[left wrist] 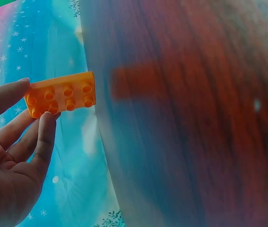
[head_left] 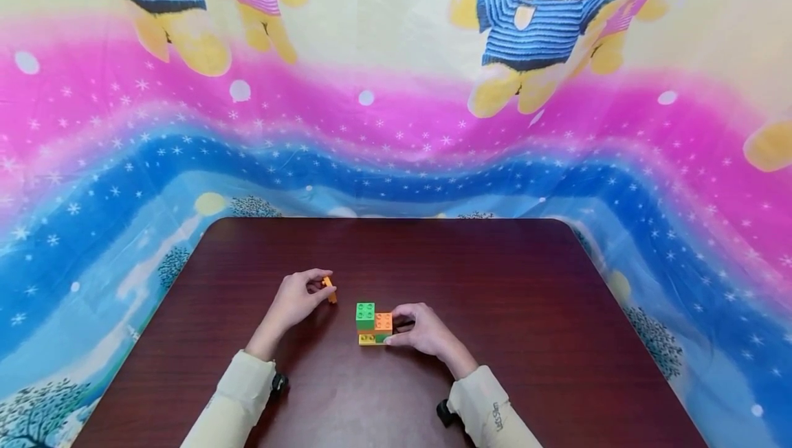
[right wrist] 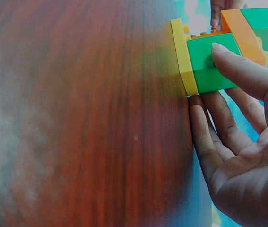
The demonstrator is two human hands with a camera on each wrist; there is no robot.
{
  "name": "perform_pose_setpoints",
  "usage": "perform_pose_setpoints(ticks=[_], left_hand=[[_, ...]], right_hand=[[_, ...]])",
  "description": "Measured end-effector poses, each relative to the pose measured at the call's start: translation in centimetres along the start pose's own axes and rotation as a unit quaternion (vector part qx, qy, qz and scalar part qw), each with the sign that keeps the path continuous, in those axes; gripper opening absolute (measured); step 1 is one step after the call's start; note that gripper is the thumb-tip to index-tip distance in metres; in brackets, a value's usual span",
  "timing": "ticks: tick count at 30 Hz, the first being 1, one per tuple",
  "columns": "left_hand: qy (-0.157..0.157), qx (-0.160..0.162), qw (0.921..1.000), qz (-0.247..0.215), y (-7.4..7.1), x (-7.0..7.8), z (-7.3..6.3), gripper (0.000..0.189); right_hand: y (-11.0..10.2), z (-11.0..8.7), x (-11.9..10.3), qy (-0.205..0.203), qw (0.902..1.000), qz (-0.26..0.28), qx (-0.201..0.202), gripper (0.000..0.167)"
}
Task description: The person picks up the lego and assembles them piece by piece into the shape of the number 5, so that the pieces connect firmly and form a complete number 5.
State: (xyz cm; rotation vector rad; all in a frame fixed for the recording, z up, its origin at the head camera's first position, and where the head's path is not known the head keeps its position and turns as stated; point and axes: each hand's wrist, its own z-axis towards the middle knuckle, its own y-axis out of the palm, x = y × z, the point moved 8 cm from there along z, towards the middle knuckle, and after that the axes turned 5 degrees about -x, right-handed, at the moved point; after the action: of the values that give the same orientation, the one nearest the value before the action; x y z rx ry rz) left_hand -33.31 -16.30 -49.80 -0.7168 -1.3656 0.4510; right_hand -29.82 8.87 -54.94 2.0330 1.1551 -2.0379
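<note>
My left hand [head_left: 298, 299] pinches a thin orange building brick [left wrist: 60, 94] between thumb and fingers, raised over the table, its double row of studs facing the left wrist camera. To the right and nearer stands a small stack of building bricks [head_left: 366, 317]. It has a yellow plate [right wrist: 183, 59] at the bottom, a green brick [right wrist: 209, 71] on that, an orange plate [right wrist: 242, 35] above, and another green brick [head_left: 365, 312] on top at the left. From the right side, my right hand [head_left: 427, 330] grips the stack, thumb on the lower green brick and fingers behind.
A dark red-brown wooden table [head_left: 495, 283] with rounded far corners lies under both hands. Behind and beside it hangs a patterned cloth [head_left: 396, 132] with bears and snowflakes. Pale sleeves [head_left: 238, 393] and black wrist straps show on both arms.
</note>
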Motion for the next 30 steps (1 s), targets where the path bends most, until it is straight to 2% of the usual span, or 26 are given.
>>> perform_pose_setpoints(ticks=[13,21,30], left_hand=[[0.002,-0.009,0.9999,0.010,1.5,-0.2,0.3,0.043],[0.023,-0.008,0.9991,0.035,1.9,0.3,0.6,0.047],[0.030,-0.027,0.9991,0.017,2.7,0.1,1.1,0.049]], right_hand=[[0.2,0.0,0.1,-0.001,1.0000,0.004,0.001,0.030],[0.2,0.2,0.1,-0.006,1.0000,0.003,0.001,0.029],[0.2,0.1,-0.2,-0.025,0.9997,0.002,0.003,0.029]])
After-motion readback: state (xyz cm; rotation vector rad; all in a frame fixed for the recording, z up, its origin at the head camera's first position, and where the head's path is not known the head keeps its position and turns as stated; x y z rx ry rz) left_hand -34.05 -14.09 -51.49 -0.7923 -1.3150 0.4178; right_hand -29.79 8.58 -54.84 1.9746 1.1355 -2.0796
